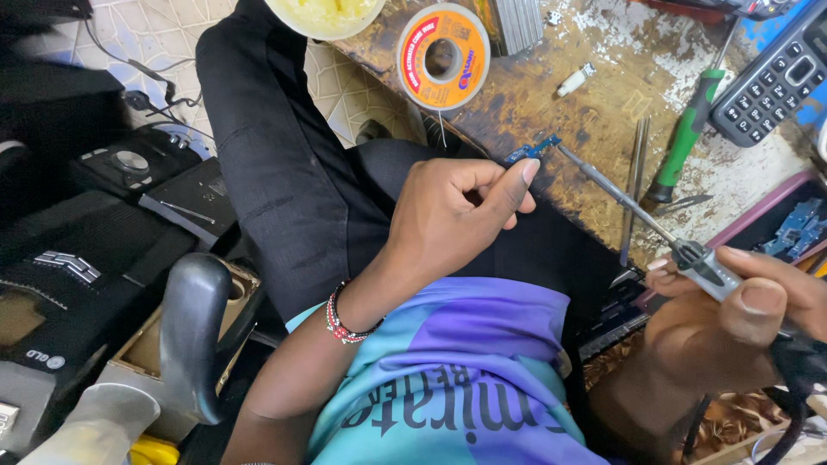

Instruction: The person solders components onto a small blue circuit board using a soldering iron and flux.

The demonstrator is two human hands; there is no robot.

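At lower right our right hand (732, 314) is clamped on a soldering iron (642, 215), its thin metal tip slanting up-left to touch a small blue board (531, 150). Near the frame's centre our left hand (457, 215) pinches that narrow board at the bench (594, 112) edge, below the solder spool (443, 56).

We count two hands: one left hand (457, 215) and one right hand (741, 319). There is one soldering iron (637, 211), one small blue circuit board (531, 150), one spool of solder wire (443, 56), one pair of tweezers (636, 176), one green-handled screwdriver (687, 133), one keypad phone (780, 77) and one bead bracelet (340, 323).
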